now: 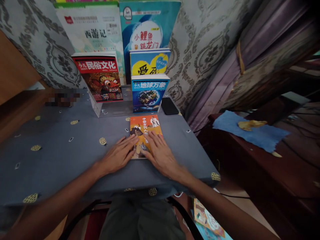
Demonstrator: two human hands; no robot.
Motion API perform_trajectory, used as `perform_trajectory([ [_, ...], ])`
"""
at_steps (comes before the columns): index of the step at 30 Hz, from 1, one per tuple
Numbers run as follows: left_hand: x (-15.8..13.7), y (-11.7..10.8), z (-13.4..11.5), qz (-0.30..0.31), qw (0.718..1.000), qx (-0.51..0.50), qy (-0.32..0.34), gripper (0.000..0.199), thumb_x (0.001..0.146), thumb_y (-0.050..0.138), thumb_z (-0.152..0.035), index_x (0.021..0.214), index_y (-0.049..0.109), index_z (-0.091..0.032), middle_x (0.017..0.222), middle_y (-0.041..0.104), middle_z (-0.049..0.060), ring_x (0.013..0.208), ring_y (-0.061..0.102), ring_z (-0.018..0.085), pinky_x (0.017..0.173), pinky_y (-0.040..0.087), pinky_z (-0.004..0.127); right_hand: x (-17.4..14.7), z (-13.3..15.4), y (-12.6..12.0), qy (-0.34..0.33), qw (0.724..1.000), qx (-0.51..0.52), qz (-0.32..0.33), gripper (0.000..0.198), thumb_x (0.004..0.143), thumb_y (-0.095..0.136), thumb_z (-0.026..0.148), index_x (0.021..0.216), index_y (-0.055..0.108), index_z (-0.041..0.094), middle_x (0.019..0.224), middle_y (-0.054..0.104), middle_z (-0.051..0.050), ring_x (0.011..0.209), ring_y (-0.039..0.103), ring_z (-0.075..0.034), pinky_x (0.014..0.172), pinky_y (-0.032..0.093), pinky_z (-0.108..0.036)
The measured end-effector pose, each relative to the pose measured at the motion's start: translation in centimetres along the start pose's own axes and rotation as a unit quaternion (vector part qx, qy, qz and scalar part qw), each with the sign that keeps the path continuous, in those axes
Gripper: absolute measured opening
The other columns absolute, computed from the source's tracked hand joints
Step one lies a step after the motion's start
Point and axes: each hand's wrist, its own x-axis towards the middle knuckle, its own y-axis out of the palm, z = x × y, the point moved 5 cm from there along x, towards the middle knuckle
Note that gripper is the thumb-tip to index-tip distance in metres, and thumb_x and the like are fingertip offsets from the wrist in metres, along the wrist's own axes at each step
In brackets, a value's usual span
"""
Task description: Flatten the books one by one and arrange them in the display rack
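An orange book (pixel 144 122) with drawn figures on its cover lies closed on the grey-blue tablecloth (pixel 85 160). My left hand (pixel 121 151) rests over its left edge, fingers stretched out. On the right side of the cover lies my right hand (pixel 161 151), also flat with its fingers extended. Between the two hands a strip of the cover shows, while its lower corners are partly hidden. Just beyond the book, a clear stand (pixel 113 108) holds a red book (pixel 106 80) and a blue book with a globe (pixel 147 96).
Behind these stand a yellow-and-blue book (pixel 150 61), a pale green book (pixel 95 30) and a teal book (pixel 160 25). A black phone (pixel 170 106) lies right of the stand. Further right, a blue cloth (pixel 250 131) covers part of a dark red surface. More books (pixel 208 220) lie below the table.
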Motion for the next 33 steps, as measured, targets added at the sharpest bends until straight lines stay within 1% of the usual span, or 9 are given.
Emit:
perform_trajectory([
  [3, 0.0, 0.3, 0.3, -0.004, 1.0, 0.004, -0.017, 0.049, 0.105, 0.031, -0.035, 0.152, 0.037, -0.022, 0.159, 0.041, 0.008, 0.15, 0.032, 0.02, 0.123, 0.028, 0.047, -0.6, -2.4, -0.4, 0.038, 0.999, 0.013, -0.006, 0.061, 0.102, 0.038, 0.049, 0.155, 0.034, 0.019, 0.161, 0.035, -0.016, 0.153, 0.023, -0.03, 0.122, 0.025, -0.058],
  [6, 0.1, 0.5, 1.1, -0.013, 0.997, 0.018, -0.073, 0.056, 0.104, 0.034, -0.045, 0.152, 0.036, -0.018, 0.163, 0.033, 0.013, 0.153, 0.025, 0.025, 0.123, 0.027, 0.05, -0.4, -3.9, -0.4, 0.053, 0.998, 0.023, -0.007, 0.064, 0.101, 0.037, 0.053, 0.154, 0.036, 0.018, 0.164, 0.03, -0.017, 0.154, 0.018, -0.032, 0.121, 0.026, -0.058],
  [9, 0.6, 0.9, 1.9, -0.014, 0.992, 0.025, -0.122, 0.063, 0.102, 0.034, -0.051, 0.154, 0.032, -0.015, 0.161, 0.036, 0.016, 0.153, 0.023, 0.029, 0.123, 0.026, 0.053, 0.4, -4.6, -0.3, 0.052, 0.998, 0.028, 0.013, 0.071, 0.099, 0.04, 0.059, 0.154, 0.035, 0.016, 0.165, 0.025, -0.019, 0.153, 0.02, -0.034, 0.12, 0.027, -0.058],
  [14, 2.3, 1.6, 3.1, -0.023, 0.989, 0.016, -0.144, 0.064, 0.1, 0.037, -0.051, 0.153, 0.031, -0.013, 0.159, 0.038, 0.019, 0.153, 0.025, 0.031, 0.122, 0.027, 0.053, 3.5, -6.3, -0.2, 0.035, 0.998, 0.038, 0.023, 0.073, 0.096, 0.043, 0.058, 0.155, 0.033, 0.016, 0.163, 0.029, -0.02, 0.153, 0.022, -0.033, 0.12, 0.027, -0.055],
  [19, 4.9, 2.2, 5.5, -0.035, 0.985, 0.025, -0.167, 0.065, 0.097, 0.042, -0.049, 0.148, 0.037, -0.009, 0.155, 0.042, 0.023, 0.15, 0.031, 0.033, 0.12, 0.029, 0.052, 7.3, -8.4, 0.3, 0.068, 0.997, 0.021, 0.016, 0.068, 0.095, 0.045, 0.052, 0.15, 0.04, 0.012, 0.16, 0.034, -0.02, 0.152, 0.025, -0.033, 0.12, 0.028, -0.053],
  [23, 6.2, 2.6, 6.8, -0.053, 0.983, 0.032, -0.172, 0.064, 0.097, 0.042, -0.047, 0.148, 0.037, -0.009, 0.155, 0.043, 0.023, 0.148, 0.035, 0.033, 0.12, 0.029, 0.053, 9.2, -9.2, 0.1, 0.092, 0.995, 0.024, -0.025, 0.058, 0.095, 0.046, 0.043, 0.143, 0.048, 0.012, 0.156, 0.042, -0.02, 0.149, 0.033, -0.032, 0.119, 0.032, -0.05],
  [27, 6.5, 2.9, 7.3, -0.063, 0.984, 0.027, -0.163, 0.065, 0.099, 0.039, -0.049, 0.149, 0.036, -0.009, 0.156, 0.042, 0.023, 0.149, 0.033, 0.032, 0.12, 0.028, 0.053, 9.8, -9.8, -0.6, 0.1, 0.99, 0.06, -0.076, 0.047, 0.094, 0.045, 0.037, 0.134, 0.057, 0.016, 0.14, 0.058, -0.016, 0.132, 0.052, -0.03, 0.11, 0.041, -0.049],
  [30, 6.7, 3.0, 7.5, -0.044, 0.986, 0.032, -0.159, 0.065, 0.1, 0.035, -0.048, 0.149, 0.036, -0.007, 0.156, 0.039, 0.024, 0.151, 0.029, 0.032, 0.121, 0.026, 0.053, 9.8, -10.5, -1.3, 0.11, 0.982, 0.11, -0.104, 0.043, 0.093, 0.046, 0.035, 0.13, 0.061, 0.018, 0.128, 0.065, -0.012, 0.119, 0.06, -0.027, 0.105, 0.046, -0.046],
  [33, 7.1, 2.7, 7.7, -0.014, 0.989, 0.029, -0.143, 0.063, 0.101, 0.031, -0.048, 0.151, 0.034, -0.009, 0.158, 0.036, 0.023, 0.153, 0.024, 0.03, 0.121, 0.025, 0.052, 9.5, -11.7, -2.1, 0.143, 0.97, 0.155, -0.124, 0.041, 0.091, 0.048, 0.032, 0.127, 0.063, 0.019, 0.121, 0.069, -0.01, 0.111, 0.064, -0.026, 0.1, 0.049, -0.046],
])
